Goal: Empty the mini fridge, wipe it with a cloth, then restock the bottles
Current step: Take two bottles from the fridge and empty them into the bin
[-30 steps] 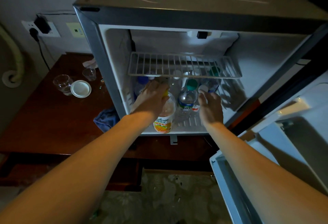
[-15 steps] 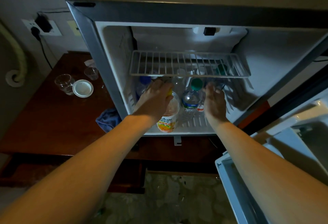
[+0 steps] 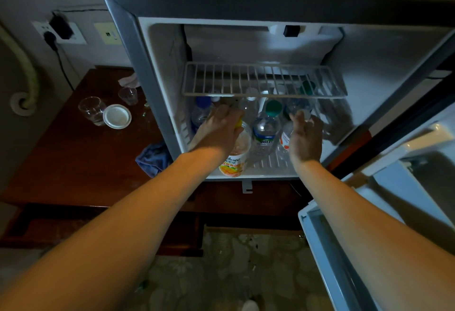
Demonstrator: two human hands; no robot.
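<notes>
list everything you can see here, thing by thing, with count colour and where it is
mini fridge: one, grey, white inside, door open, on the wooden table
wire shelf: one, white, mid fridge, bare
juice bottle: one, orange label, front of fridge floor
water bottle: one clear with green cap, front centre; several more behind, count unclear
cloth: one, blue, on table beside fridge
wooden table: one, dark brown, left
clear cups: two, on table
white lid: one, beside the larger cup
wall outlet: one, with black plugs
left hand: on top of the juice bottle
right hand: open, empty, near the bottles
</notes>
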